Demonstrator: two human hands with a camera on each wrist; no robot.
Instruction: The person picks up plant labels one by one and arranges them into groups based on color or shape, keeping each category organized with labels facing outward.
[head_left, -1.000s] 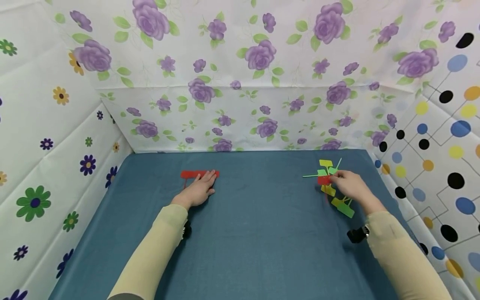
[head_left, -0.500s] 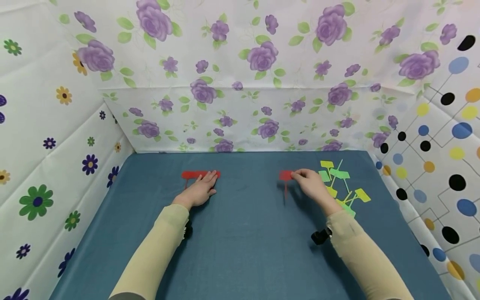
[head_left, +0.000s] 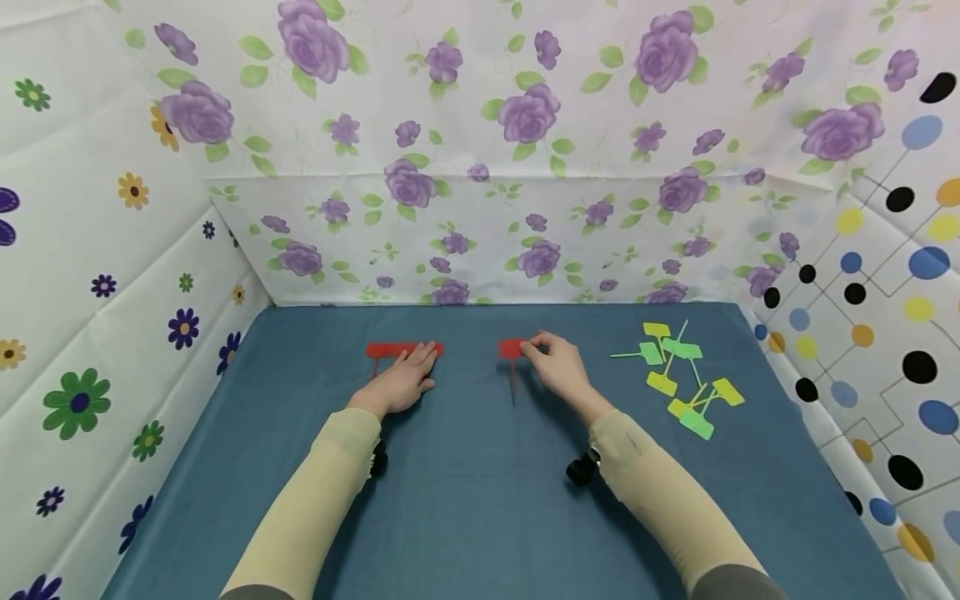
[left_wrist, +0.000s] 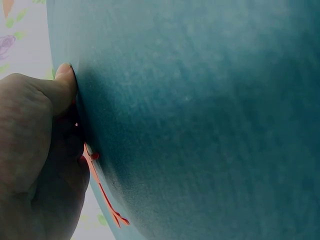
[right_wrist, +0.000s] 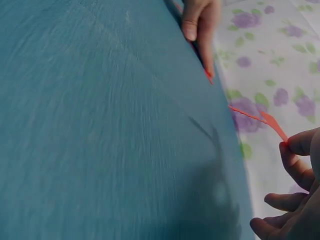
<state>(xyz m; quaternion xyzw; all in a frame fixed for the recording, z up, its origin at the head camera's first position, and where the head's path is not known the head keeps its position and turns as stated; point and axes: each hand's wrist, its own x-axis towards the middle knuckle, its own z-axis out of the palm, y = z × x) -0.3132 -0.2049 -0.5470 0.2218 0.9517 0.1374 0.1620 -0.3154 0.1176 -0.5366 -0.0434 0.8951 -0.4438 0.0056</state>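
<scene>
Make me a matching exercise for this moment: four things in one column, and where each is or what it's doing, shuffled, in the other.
Things:
1. Left hand
2. Right hand
3. Yellow and green tags
4. Purple-flowered sheet

Places and states:
A. Scattered on the right part of the blue cloth
B. Upright behind the far edge of the table surface
C. Pinching a single red tag
D. Fingers laid over red tags

Pairs: 1-D, 2-C, 3-A, 4-B
</scene>
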